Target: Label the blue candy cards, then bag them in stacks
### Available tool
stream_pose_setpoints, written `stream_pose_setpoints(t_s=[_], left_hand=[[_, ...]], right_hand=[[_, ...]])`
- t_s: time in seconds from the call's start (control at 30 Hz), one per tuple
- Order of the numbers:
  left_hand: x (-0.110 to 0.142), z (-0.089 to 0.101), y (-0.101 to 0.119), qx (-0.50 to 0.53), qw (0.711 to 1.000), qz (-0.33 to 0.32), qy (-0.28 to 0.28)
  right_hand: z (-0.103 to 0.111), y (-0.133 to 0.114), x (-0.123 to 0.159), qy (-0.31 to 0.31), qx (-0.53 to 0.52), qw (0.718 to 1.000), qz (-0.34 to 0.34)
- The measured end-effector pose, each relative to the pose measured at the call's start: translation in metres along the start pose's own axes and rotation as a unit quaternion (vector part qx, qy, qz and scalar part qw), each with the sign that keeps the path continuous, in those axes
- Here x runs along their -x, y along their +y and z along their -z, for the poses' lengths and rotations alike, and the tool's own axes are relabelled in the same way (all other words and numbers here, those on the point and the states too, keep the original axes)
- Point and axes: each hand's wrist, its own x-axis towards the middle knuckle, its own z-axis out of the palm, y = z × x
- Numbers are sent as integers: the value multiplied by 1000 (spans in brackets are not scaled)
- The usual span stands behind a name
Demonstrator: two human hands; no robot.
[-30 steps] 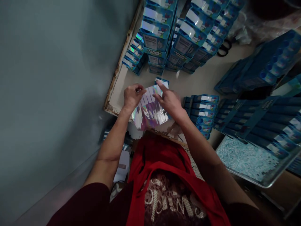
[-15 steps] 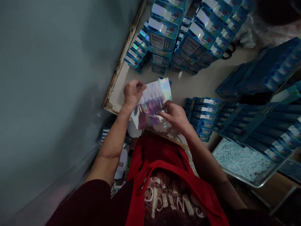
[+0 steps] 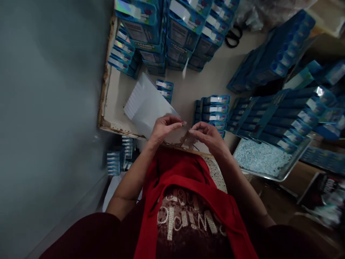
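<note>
A pale sheet of stickers point(image 3: 147, 99) with narrow strips at its far left end slants over the front left of the table. My left hand point(image 3: 165, 128) is closed on the sheet's near right edge, thumb against the fingers. Just to its right, my right hand point(image 3: 208, 136) is pinched, its fingertips a small gap from the left ones. Whatever lies between the right fingertips is too small to make out. Partly behind the sheet lie small blue packs point(image 3: 165, 86) with white labels.
Tall stacks of blue boxes point(image 3: 142, 32) stand at the back. A strapped bundle of blue packs point(image 3: 212, 108) sits right of my hands, with larger bundles point(image 3: 272, 115) beyond. Black scissors point(image 3: 234, 36) lie farther back. A metal tray point(image 3: 280, 178) holds pale blue bits. A wall is left.
The sheet has turned from its shiny, rainbow-tinted look to a plain white one and now extends leftward. My hands have come close together, and the view has shifted right.
</note>
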Motion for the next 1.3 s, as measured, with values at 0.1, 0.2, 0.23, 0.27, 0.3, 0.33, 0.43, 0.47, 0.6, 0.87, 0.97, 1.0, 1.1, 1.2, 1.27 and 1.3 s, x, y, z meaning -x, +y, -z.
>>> stream_pose_setpoints(t_s=[0.1,0.2,0.23,0.27,0.3,0.33,0.43,0.47,0.6,0.87,0.97,1.0,1.1,1.2,1.27,1.3], left_hand=[[7,-22,-10,-52,999,3,7],[18,-39,-20,-55,998,28,-15],[22,-45,-24,-46,998,36,-13],[26,-51,-28,-35,998,43,-4],[28,-58,-32,-27,999,44,9],[30,-65,-36,-26,999,37,26],[30,-85,-43,-54,994,-16,92],[28,-91,-44,-59,992,-28,112],[16,-106,-40,-23,991,-25,126],[0,-104,-31,23,997,69,-16],[-3,-108,-35,19,997,69,-11],[-4,-109,-37,22,998,59,-3],[-4,-108,-40,28,999,29,5],[1,-104,-37,20,1000,16,4],[5,-103,-33,11,1000,12,12],[7,-104,-30,7,1000,8,20]], right_hand=[[16,15,20,36,-4,999,-13],[32,34,41,81,-6,997,-19],[37,41,47,96,1,995,-18],[41,46,52,113,15,993,-14],[45,51,56,131,35,991,-5],[48,54,58,150,60,987,7],[59,54,56,205,115,971,36],[63,50,53,223,126,966,38],[80,27,41,249,203,946,44],[86,-5,49,158,221,960,69],[85,-4,51,132,195,970,56],[85,-3,51,127,192,972,54],[87,-1,51,124,202,969,66],[87,1,52,131,203,968,73],[87,3,51,162,205,963,67],[87,4,49,186,215,957,65]])
